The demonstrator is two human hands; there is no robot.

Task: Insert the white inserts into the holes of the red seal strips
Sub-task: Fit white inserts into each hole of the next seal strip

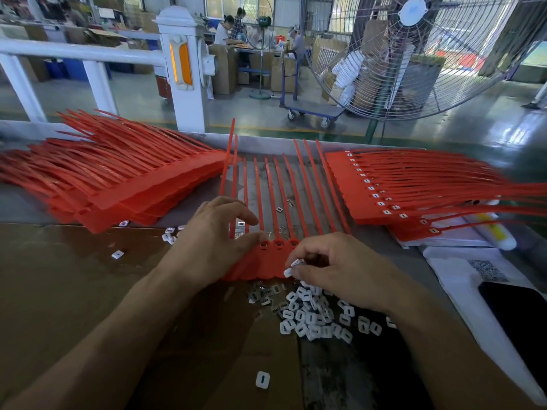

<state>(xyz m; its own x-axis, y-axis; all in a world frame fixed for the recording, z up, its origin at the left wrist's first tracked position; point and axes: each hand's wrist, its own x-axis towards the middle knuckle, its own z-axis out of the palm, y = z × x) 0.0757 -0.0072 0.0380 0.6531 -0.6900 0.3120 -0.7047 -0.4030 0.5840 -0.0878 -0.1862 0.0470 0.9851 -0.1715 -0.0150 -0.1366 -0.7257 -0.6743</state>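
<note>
- Stock pile of red seal strips (124, 184) lies at far left of the desk (17, 199), tails fanned toward the rail; no white shows in the heads visible here, so judged unfilled.
- Cardboard sheet (59, 276) covers the near-left desk; stray inserts lie on it.
- Left hand (213, 241) rests palm down on the left end of the working strip row (268, 261), fingers fairly straight and spread, thumb tip beside the first empty hole, index finger across the tails. It presses; it grips nothing.
- Working row sits at centre, heads toward the person, tails pointing away. Three head holes show between the hands, all empty.
- Right hand (334, 267) hovers over the right end of the row, wrist raised, fingers curled. Thumb and fingertips pinch white inserts (294, 266); at least two seem to be held.
- Loose insert heap (313, 315) lies just below the right hand, close to the row's near edge; some small metal clips (263, 294) are mixed in at its left.
- Step in hand, judged: seat one insert in the nearest empty hole. To do it well: keep the left hand pressing so the heads stay flat, turn the insert to match the hole's long side, feed one at a time, push until flush.
- Filled strips (373, 190) are stacked at right, a white insert in each head.
- Paper with a printed code (485, 270) and a dark phone (521, 312) lie at far right.
</note>
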